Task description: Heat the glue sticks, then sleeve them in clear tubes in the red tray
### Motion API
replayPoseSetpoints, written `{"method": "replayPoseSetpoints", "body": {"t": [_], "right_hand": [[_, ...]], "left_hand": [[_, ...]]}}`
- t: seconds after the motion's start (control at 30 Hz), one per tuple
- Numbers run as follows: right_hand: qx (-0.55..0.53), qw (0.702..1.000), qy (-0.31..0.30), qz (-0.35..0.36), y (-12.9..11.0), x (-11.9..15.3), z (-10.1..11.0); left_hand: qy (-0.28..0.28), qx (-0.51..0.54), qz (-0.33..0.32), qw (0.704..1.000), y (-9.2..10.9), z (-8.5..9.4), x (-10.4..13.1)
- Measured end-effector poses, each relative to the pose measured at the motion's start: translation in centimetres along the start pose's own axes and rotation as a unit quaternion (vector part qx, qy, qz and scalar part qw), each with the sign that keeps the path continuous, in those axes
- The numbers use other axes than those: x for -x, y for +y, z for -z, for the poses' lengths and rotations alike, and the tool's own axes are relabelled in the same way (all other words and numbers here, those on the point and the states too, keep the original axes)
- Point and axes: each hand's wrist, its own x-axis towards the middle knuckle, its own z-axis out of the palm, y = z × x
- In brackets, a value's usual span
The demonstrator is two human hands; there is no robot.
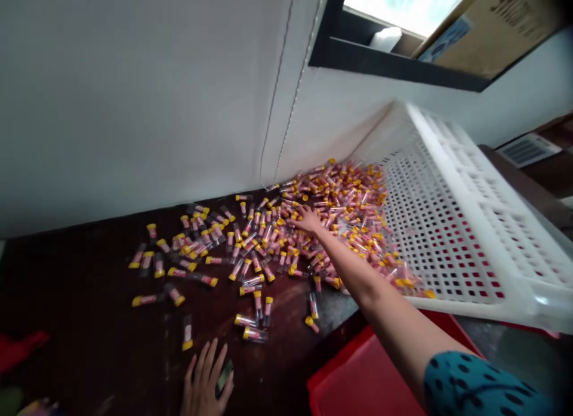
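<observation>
Small clear plastic tubes (255,261) with yellow caps and pink contents or labels lie strewn over the dark table. My right hand (308,219) reaches into the thick of them, fingers spread and touching several tubes, gripping none that I can make out. Its teal dotted sleeve (474,383) crosses the lower right. At the bottom, my left hand (206,377) rests on the table with its fingers stretched out, just below the scattered tubes. A small dark green object (224,377) shows beside its thumb; whether the hand touches it I cannot tell.
A white perforated plastic basket (452,225) lies tipped on its side at right, tubes heaped at its mouth. Below it stands a red tray (362,374). A wall with a hanging bead chain (286,105) rises behind. A cardboard box (501,34) stands at the window.
</observation>
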Motion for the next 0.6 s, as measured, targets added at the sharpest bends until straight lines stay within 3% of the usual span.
{"method": "replayPoseSetpoints", "body": {"t": [0.17, 0.27, 0.33, 0.4, 0.47, 0.53, 0.6], "right_hand": [[-0.049, 0.996, -0.040, 0.056, -5.5, 8.9, -0.9], [-0.055, 0.992, -0.004, 0.111, -12.9, 9.7, -0.7], [-0.069, 0.979, 0.011, 0.193, -20.0, 6.8, -0.2], [-0.084, 0.959, -0.004, 0.272, -27.7, 1.8, 0.0], [-0.071, 0.956, -0.056, 0.280, -33.9, -3.5, -0.5], [-0.065, 0.959, -0.093, 0.258, -37.4, -7.3, -1.7], [-0.069, 0.961, -0.087, 0.252, -37.5, -8.2, -3.3]], "left_hand": [[-0.010, -0.056, -0.034, 0.998, 0.5, 1.2, 0.1], [-0.010, -0.065, -0.035, 0.997, 0.5, 1.6, 0.3], [-0.015, -0.058, -0.030, 0.998, 0.4, 1.7, 0.5], [-0.024, -0.048, -0.026, 0.998, 0.4, 1.8, 0.8], [-0.038, -0.033, -0.021, 0.999, 0.5, 1.9, 1.1], [-0.051, -0.012, -0.014, 0.999, 0.5, 1.9, 1.2], [-0.061, 0.010, -0.004, 0.998, 0.5, 2.0, 1.2]]}}
